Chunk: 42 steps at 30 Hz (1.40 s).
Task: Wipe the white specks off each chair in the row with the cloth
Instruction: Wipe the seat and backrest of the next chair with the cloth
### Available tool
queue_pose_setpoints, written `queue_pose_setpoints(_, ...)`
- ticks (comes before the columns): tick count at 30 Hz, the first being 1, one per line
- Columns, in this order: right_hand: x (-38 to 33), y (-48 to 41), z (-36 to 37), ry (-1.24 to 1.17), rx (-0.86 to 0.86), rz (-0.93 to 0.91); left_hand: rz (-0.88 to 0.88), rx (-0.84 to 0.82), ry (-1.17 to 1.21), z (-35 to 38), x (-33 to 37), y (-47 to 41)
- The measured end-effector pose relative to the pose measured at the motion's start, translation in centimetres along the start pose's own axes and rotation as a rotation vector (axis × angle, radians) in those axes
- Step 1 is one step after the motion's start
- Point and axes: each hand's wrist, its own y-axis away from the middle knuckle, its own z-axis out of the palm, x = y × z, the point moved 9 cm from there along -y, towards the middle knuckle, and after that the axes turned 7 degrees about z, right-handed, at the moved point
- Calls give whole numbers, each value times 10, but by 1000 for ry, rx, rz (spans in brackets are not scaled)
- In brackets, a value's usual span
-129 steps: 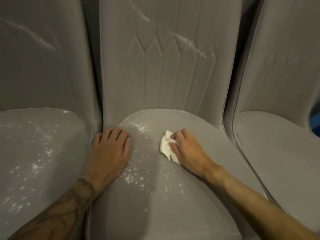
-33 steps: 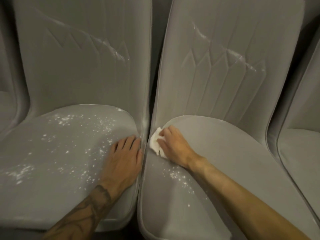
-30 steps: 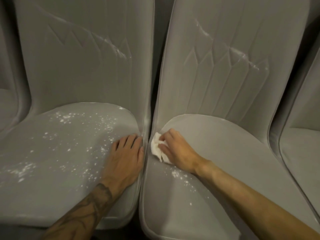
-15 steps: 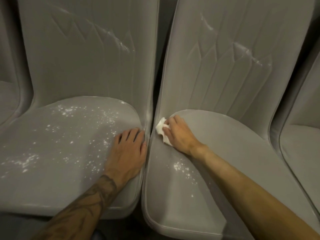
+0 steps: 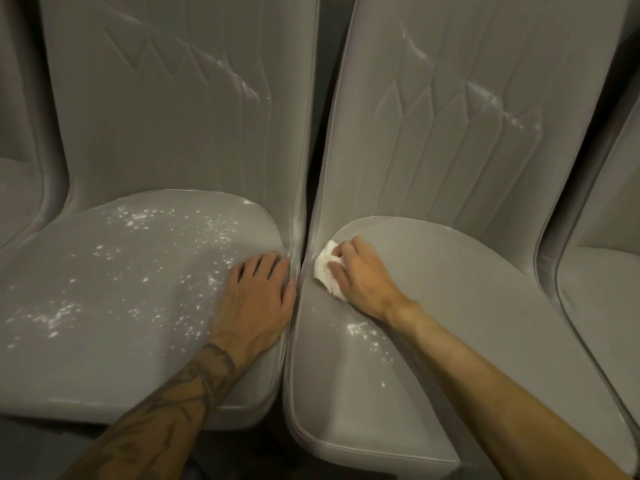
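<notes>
Two grey chairs fill the view side by side. My right hand presses a crumpled white cloth onto the back left corner of the right chair's seat. A small patch of white specks lies on that seat just in front of my wrist. My left hand rests flat, fingers spread, on the right edge of the left chair's seat, which is scattered with many white specks. Both backrests carry white streaks along their embossed ridges.
A third grey chair stands at the far right, and the edge of another chair shows at the far left. A narrow dark gap runs between the two middle chairs. Dark floor lies below the seat fronts.
My right hand has pushed the cloth toward the seat's back left corner and drawn it slightly forward again. The specks at the back of the right seat are gone. My left hand has stayed put.
</notes>
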Motion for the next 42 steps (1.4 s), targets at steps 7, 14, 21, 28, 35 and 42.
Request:
queue_pose_setpoints(7,-4,1,-4,-13,-46,-80,-7,-23,8,1,1,-1)
queue_pose_setpoints(14,-27,27,3,-32,-44,-127,-11,-28,4,1,1,0)
queue_pose_setpoints(21,29,-9,-15,49,35,83,0,-36,-6,1,0,1)
queue_pose_setpoints(28,-35,37,5,10,-58,-122,35,-44,-38,3,1,2)
queue_pose_setpoints(35,52,20,-30,130,111,256,23,-35,5,3,0,2)
queue_pose_setpoints(42,32,51,-25,87,8,50,8,-28,4,0,1,4)
